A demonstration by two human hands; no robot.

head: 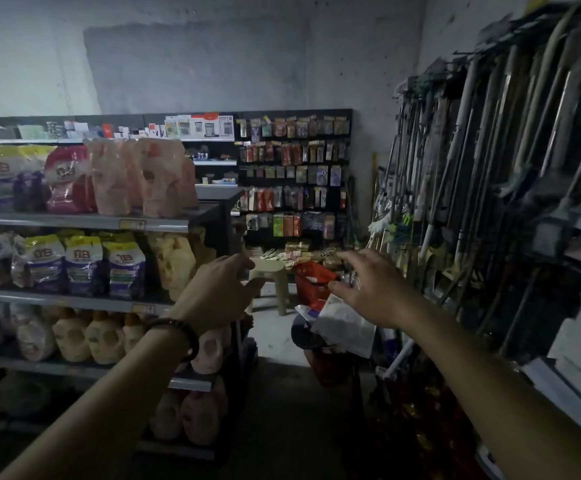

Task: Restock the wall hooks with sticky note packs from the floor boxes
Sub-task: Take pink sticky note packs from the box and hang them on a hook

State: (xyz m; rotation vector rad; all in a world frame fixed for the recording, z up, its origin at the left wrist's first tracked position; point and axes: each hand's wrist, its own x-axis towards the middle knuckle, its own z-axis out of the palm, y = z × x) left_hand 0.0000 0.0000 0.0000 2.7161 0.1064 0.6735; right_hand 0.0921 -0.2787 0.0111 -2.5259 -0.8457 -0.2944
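Note:
At the far end of a dim shop aisle, a black wall of hooks (294, 174) carries rows of small hanging packs. Below it, low by the floor, lie open boxes of yellowish packs (292, 254). Both my arms reach forward, well short of them. My left hand (219, 292), with a bead bracelet on the wrist, holds nothing and its fingers are loosely apart. My right hand (368, 289) is palm down with spread fingers. A small shiny thing shows by its thumb and a white packet (346, 325) lies just under it; I cannot tell whether either is held.
Shelves of detergent bags and bottles (84, 265) line the left side. Mops and brooms (489, 168) hang along the right. A beige plastic stool (270, 275) and a red basket (313, 277) stand on the floor before the hook wall.

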